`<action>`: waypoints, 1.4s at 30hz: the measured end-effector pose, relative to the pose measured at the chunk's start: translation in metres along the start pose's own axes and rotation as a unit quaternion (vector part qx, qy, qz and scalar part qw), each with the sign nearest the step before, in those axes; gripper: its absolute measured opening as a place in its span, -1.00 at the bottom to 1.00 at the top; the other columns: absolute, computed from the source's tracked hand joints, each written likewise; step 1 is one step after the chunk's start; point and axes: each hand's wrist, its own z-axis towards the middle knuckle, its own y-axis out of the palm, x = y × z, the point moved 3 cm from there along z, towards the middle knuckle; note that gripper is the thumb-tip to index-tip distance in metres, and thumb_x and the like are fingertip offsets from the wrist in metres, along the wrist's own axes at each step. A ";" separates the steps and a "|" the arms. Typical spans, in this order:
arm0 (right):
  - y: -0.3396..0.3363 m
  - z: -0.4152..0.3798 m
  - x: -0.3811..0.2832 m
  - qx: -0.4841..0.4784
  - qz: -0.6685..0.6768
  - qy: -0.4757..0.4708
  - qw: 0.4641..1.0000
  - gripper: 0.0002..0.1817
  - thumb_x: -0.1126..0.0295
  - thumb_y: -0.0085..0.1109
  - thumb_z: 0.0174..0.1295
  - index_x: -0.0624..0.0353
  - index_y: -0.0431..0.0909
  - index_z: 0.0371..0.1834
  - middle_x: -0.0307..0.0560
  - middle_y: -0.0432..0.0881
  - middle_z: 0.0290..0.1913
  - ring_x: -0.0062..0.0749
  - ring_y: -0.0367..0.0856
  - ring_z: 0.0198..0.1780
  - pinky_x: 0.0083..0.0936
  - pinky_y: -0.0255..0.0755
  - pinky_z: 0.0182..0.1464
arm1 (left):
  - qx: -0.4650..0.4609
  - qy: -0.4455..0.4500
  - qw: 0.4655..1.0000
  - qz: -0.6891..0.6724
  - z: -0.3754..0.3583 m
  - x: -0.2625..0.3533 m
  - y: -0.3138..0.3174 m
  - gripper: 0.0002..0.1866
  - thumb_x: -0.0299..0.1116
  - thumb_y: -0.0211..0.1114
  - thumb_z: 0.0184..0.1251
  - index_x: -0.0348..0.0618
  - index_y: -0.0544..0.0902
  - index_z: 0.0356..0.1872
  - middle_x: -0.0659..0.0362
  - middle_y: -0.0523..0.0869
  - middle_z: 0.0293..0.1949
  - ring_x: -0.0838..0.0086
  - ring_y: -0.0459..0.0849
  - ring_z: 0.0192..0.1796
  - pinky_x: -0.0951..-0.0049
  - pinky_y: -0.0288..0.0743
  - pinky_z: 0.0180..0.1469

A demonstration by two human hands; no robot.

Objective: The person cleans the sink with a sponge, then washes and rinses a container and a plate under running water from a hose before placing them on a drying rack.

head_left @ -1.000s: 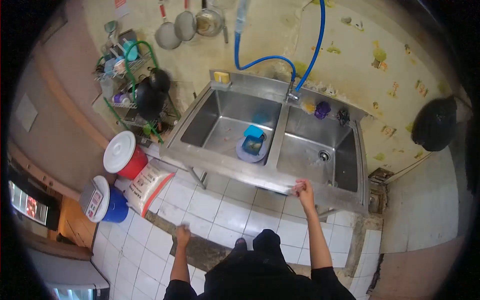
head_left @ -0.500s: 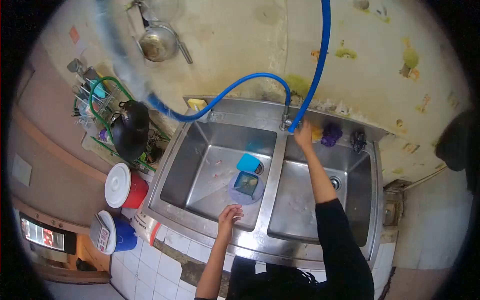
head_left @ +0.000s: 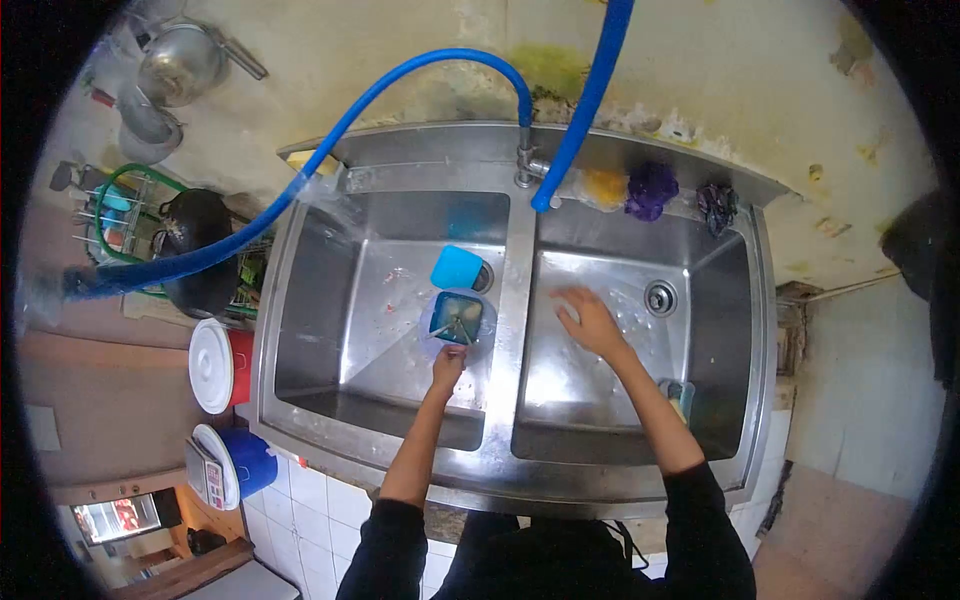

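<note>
In the left sink basin (head_left: 375,290), a dark teal square container (head_left: 440,318) sits on a pale purple round item (head_left: 485,325), with whitish contents. My left hand (head_left: 448,370) is at the container's near edge, fingers closed; what they grip is hidden. A bright blue square piece, perhaps a lid (head_left: 455,267), lies just beyond the container, by the drain. Over the right sink basin (head_left: 570,395) my right hand (head_left: 590,322) is open, fingers spread and holding nothing. The metal tap (head_left: 524,165) stands behind the divider, with blue hoses (head_left: 572,140) attached.
A purple bundle (head_left: 651,190) and a dark crumpled bundle (head_left: 716,207) sit on the back ledge. A clear greenish container (head_left: 680,395) is partly behind my right forearm. At left stand a black wok (head_left: 195,220), a red bucket (head_left: 241,365) and a blue bucket (head_left: 250,462).
My right hand has left the tap area and come down over the right basin. My left hand has closed and reached the teal container's edge. The view has shifted.
</note>
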 end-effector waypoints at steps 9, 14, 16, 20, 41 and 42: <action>-0.037 -0.235 0.117 -0.224 -0.033 0.346 0.911 -0.74 0.32 0.06 0.10 0.23 0.56 -0.21 0.14 0.61 -0.26 -0.02 0.59 -0.17 -0.25 0.44 -0.11 | 0.068 0.294 0.887 0.350 0.086 -0.021 0.039 -0.71 -0.35 0.10 0.07 -0.34 0.53 -0.22 -0.23 0.47 -0.09 -0.09 0.48 -0.16 0.11 0.39 -0.06; -0.049 -0.286 0.197 -0.455 -0.126 0.459 0.753 -0.65 0.27 0.02 0.09 0.27 0.51 -0.12 0.15 0.59 -0.12 -0.07 0.56 -0.04 -0.25 0.41 -0.04 | 0.059 0.290 0.794 0.531 0.082 0.073 0.059 -0.57 -0.35 0.05 0.15 -0.28 0.39 0.07 -0.07 0.35 0.16 0.07 0.31 0.19 0.05 0.24 0.15; -0.035 -0.310 0.234 -0.409 -0.110 0.442 0.790 -0.62 0.24 0.01 0.08 0.29 0.51 -0.13 0.15 0.59 -0.12 -0.07 0.56 -0.04 -0.24 0.41 -0.04 | 0.057 0.324 0.697 0.637 0.136 0.035 0.062 -0.55 -0.28 0.00 0.21 -0.18 0.38 0.14 0.01 0.26 0.26 0.11 0.17 0.33 0.01 0.07 0.28; -0.029 -0.314 0.252 -0.447 -0.093 0.434 0.777 -0.49 0.04 0.07 0.06 0.26 0.51 -0.09 0.13 0.54 -0.02 -0.05 0.51 0.02 -0.24 0.38 0.01 | -0.033 0.237 0.719 0.652 0.200 -0.040 0.049 -0.53 -0.27 0.03 0.20 -0.13 0.37 0.16 -0.05 0.30 0.22 0.05 0.28 0.25 -0.01 0.06 0.27; -0.023 -0.327 0.226 -0.432 -0.047 0.414 0.800 -0.46 -0.11 0.06 0.07 0.06 0.56 -0.04 -0.05 0.56 0.00 -0.17 0.52 -0.01 -0.27 0.38 0.01 | -0.087 0.229 0.750 0.614 0.106 0.012 0.042 -0.54 -0.34 0.07 0.14 -0.20 0.38 0.11 -0.09 0.33 0.11 0.05 0.33 0.15 0.07 0.13 0.21; -0.030 -0.325 0.220 -0.424 -0.037 0.429 0.797 -0.48 -0.09 0.05 0.09 0.05 0.57 -0.05 -0.05 0.57 -0.01 -0.15 0.52 -0.01 -0.25 0.37 0.01 | -0.089 0.231 0.743 0.621 0.112 0.011 0.042 -0.54 -0.34 0.07 0.14 -0.21 0.38 0.11 -0.09 0.34 0.11 0.05 0.33 0.14 0.08 0.14 0.20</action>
